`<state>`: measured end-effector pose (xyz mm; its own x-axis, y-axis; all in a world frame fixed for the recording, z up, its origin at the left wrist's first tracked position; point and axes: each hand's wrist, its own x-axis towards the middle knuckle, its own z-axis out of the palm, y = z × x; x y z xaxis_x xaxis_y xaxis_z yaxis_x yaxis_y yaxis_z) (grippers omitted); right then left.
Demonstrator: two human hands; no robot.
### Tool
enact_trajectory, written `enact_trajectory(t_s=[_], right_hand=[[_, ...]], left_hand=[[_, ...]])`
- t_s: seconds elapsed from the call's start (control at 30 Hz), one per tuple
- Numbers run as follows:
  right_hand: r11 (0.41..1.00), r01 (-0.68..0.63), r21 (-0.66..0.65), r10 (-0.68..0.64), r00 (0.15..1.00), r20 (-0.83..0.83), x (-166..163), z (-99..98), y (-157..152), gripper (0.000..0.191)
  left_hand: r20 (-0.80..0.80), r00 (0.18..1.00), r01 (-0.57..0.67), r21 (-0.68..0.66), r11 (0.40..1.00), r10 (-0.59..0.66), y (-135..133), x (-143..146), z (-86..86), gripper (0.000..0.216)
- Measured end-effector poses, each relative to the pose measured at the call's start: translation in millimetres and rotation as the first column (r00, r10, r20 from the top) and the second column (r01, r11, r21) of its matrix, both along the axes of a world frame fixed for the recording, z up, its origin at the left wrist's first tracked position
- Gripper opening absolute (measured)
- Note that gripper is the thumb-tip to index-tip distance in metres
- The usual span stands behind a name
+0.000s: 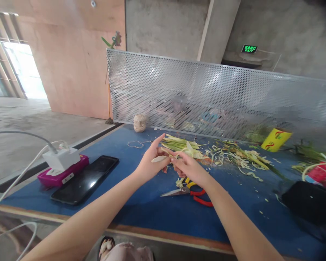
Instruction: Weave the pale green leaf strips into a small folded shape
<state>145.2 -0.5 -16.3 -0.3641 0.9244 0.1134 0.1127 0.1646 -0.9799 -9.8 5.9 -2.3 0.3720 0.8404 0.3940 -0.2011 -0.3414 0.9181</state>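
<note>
Above the blue table, my left hand (152, 158) and my right hand (189, 166) meet at the fingertips. A pale, husk-like plant strip (159, 158) is pinched between them, its white tip poking out across the left hand. My left thumb side is raised, while the other fingers close on the strip; the right fingers press against it from the other side. Below the hands lie scissors (202, 199) with red handles, and small pale scraps (179, 182) rest by the blades. Behind the hands is a bundle of green-white stalks (179, 143).
Left on the blue table (141, 206) are a black phone (87, 179) and a purple power strip (63, 174) with a white charger. Shredded plant strips (241, 156), a yellow roll (276, 139) and a black item (306, 201) lie right. A perforated metal panel (157, 83) stands behind.
</note>
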Motion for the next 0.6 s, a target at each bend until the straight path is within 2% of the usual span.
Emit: enact_trajectory(t_s=[0.1,0.23,0.3,0.4,0.53,0.6], right_hand=[[0.999,-0.03,0.012,0.03,0.999,-0.021,-1,0.6,-3,0.038],[0.998,-0.054,0.019,0.056,0.992,-0.109,0,2.1,-3,0.033],[0.997,-0.057,0.043,0.062,0.991,-0.12,0,2.2,-2,0.031],[0.997,-0.025,0.072,0.033,0.992,-0.118,1,2.8,-1,0.032],[0.997,-0.017,0.076,0.026,0.991,-0.13,0,4.2,-1,0.033],[0.996,-0.04,0.078,0.05,0.99,-0.128,0,4.6,-2,0.033]], left_hand=[[0.0,0.998,0.064,-0.008,0.998,-0.064,-2,-2,2.5,0.084],[0.124,0.968,0.227,-0.061,0.972,-0.219,-1,-8,5.9,0.09],[0.182,0.954,0.259,-0.088,0.962,-0.24,0,-11,7.4,0.087],[0.167,0.966,0.208,-0.048,0.977,-0.197,1,-13,9.3,0.08],[-0.038,0.998,0.049,0.106,0.993,-0.045,0,-9,9.9,0.087],[-0.085,0.996,-0.001,0.159,0.987,0.015,1,-6,9.0,0.085]])
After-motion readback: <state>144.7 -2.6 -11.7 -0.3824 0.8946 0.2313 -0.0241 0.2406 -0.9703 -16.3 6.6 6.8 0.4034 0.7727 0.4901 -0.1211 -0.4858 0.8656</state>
